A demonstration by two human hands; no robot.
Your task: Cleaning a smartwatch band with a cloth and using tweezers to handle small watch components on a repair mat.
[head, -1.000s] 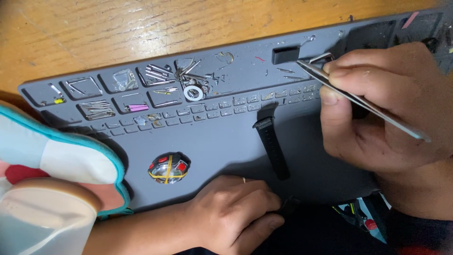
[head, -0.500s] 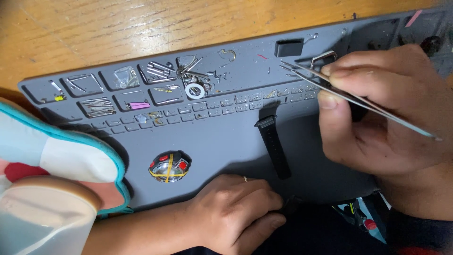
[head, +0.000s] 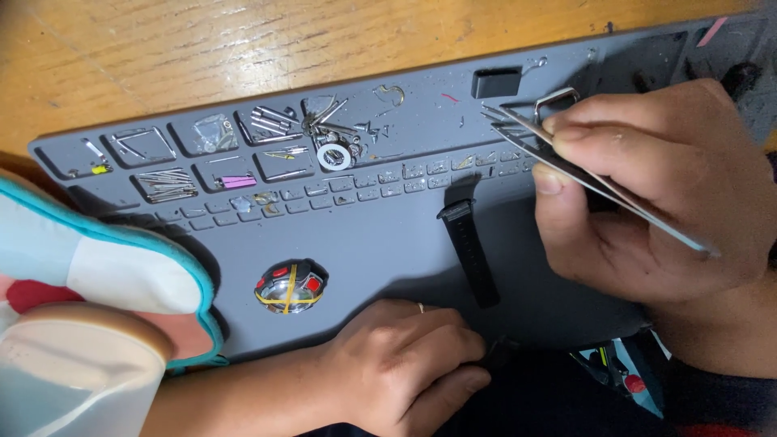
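Note:
My right hand [head: 647,194] pinches a pair of steel tweezers [head: 566,166] over the upper right of a grey silicone work mat [head: 380,243]. The tweezer tips point left, close to a small metal buckle [head: 557,100]. My left hand [head: 405,356] rests curled at the mat's near edge, its fingers closed around a small dark part at the lower end of a black watch strap [head: 469,251]. The strap lies upright on the mat between my two hands.
Small trays along the mat's top hold pins, springs and a white ring [head: 334,155]. A round red-and-black part with yellow bands [head: 289,287] sits on the mat's left. A padded teal-edged cushion [head: 105,275] overlaps the left side. A wooden table [head: 202,57] lies behind.
My right hand has shifted slightly left and down with the tweezers, their tips now nearer the buckle. My left hand and the strap have stayed in place.

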